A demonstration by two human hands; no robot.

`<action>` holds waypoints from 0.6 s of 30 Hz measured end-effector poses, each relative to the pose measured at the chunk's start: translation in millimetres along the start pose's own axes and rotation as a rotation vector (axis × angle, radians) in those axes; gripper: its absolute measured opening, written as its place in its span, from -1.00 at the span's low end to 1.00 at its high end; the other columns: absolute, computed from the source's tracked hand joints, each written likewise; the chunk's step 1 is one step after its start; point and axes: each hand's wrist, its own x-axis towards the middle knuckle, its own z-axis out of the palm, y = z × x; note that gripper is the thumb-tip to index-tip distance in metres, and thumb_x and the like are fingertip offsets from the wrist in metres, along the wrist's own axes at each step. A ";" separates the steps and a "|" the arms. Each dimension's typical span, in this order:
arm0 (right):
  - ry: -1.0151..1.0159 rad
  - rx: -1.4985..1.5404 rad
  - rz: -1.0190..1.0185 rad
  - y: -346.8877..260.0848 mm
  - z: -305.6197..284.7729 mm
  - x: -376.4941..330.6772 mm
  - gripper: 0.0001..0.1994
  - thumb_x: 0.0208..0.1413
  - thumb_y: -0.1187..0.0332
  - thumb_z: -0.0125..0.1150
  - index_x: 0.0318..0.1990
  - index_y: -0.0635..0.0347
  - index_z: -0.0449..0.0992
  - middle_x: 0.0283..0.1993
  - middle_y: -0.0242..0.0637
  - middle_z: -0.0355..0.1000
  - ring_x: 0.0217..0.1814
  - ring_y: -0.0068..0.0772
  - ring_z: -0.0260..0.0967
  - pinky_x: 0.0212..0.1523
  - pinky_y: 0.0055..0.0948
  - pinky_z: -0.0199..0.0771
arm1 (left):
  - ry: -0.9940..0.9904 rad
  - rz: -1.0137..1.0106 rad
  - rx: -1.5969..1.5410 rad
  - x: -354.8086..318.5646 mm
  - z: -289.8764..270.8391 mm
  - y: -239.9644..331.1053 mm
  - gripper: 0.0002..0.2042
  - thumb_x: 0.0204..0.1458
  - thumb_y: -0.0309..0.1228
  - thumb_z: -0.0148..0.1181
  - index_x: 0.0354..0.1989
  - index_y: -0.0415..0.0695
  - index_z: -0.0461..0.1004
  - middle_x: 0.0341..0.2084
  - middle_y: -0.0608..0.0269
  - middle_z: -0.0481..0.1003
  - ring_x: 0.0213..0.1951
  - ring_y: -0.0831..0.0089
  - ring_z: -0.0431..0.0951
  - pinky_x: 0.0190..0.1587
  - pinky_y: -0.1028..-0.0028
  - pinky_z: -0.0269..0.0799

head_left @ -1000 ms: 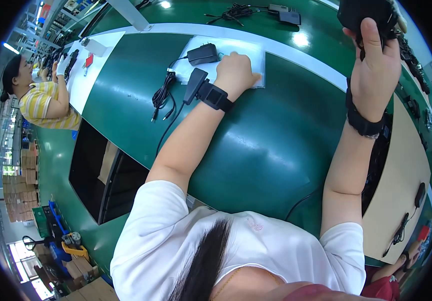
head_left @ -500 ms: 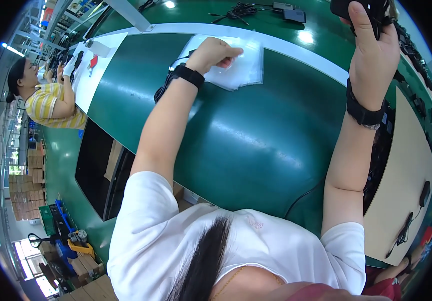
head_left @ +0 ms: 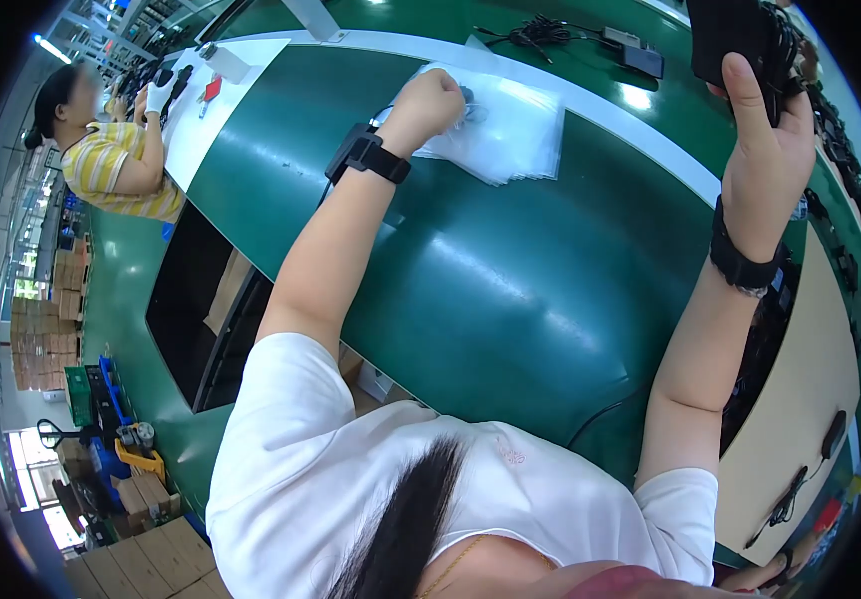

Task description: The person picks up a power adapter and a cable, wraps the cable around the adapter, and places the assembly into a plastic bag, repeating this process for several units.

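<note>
My left hand (head_left: 428, 106) is over the left side of a stack of clear plastic bags (head_left: 520, 135) on the green table. Its fingers are curled closed, and whatever they may pinch is hidden behind the knuckles. At the upper right, my right hand (head_left: 772, 170) grips a black power adapter (head_left: 725, 40) with its black cable bundled against it. The thumb lies along the near side of the adapter. Both wrists wear black bands. A dark cable partly shows beside the left wrist.
Beyond the white rail lie a bundled black cable (head_left: 540, 35) and small adapters (head_left: 640, 60). A tan board (head_left: 800, 399) with another corded adapter is at the right. A co-worker in a yellow striped top (head_left: 116, 165) handles dark items at a white table (head_left: 236, 85) to the left.
The view has shifted slightly. My left hand has turned, with its fingers curled further in over the bags. My right hand still holds the adapter, now showing more of its cable bundle.
</note>
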 end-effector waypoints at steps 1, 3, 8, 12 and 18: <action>0.017 -0.018 0.040 -1.0 0.8 -1.0 -0.64 -0.05 0.14 0.26 -0.27 0.28 0.47 -0.33 -0.34 0.44 -0.29 -0.53 0.38 -0.20 -0.61 0.31 | 0.007 -0.001 -0.024 -0.8 -0.4 -1.7 -0.82 -0.10 -0.42 -0.02 -0.51 -0.30 0.44 -0.67 0.14 0.43 -0.65 0.46 0.41 -0.58 0.51 0.35; 0.033 -0.034 0.081 -0.5 0.4 -1.8 -0.64 -0.05 0.13 0.27 -0.26 0.28 0.47 -0.34 -0.35 0.45 -0.29 -0.53 0.38 -0.19 -0.62 0.31 | 0.015 -0.004 -0.045 -2.8 -1.2 -1.6 -0.80 -0.10 -0.42 -0.06 -0.52 -0.30 0.44 -0.68 0.14 0.43 -0.66 0.45 0.41 -0.59 0.50 0.35; 0.006 0.018 0.055 -1.6 3.9 -3.0 -0.64 -0.05 0.13 0.26 -0.26 0.26 0.47 -0.34 -0.36 0.45 -0.28 -0.54 0.37 -0.17 -0.63 0.29 | -0.029 -0.099 -0.305 0.1 -7.7 -4.7 -0.80 -0.11 -0.42 -0.03 -0.57 -0.29 0.45 -0.67 0.18 0.43 -0.64 0.49 0.40 -0.58 0.54 0.33; -0.002 -0.088 0.008 0.3 0.1 -3.2 -0.64 -0.04 0.13 0.25 -0.25 0.26 0.46 -0.33 -0.37 0.45 -0.27 -0.53 0.37 -0.17 -0.63 0.28 | -0.099 -0.020 -0.146 -4.8 -9.8 1.0 -0.83 -0.15 -0.43 0.08 -0.64 -0.29 0.45 -0.69 0.22 0.42 -0.64 0.52 0.38 -0.58 0.56 0.31; -0.045 0.043 0.073 -0.5 3.9 -2.4 -0.64 -0.02 0.16 0.24 -0.22 0.29 0.44 -0.28 -0.30 0.44 -0.25 -0.49 0.38 -0.20 -0.59 0.37 | -0.150 0.039 -0.005 -6.5 -15.8 9.3 -0.78 -0.24 -0.39 0.29 -0.73 -0.23 0.43 -0.76 0.29 0.38 -0.67 0.55 0.33 -0.58 0.56 0.25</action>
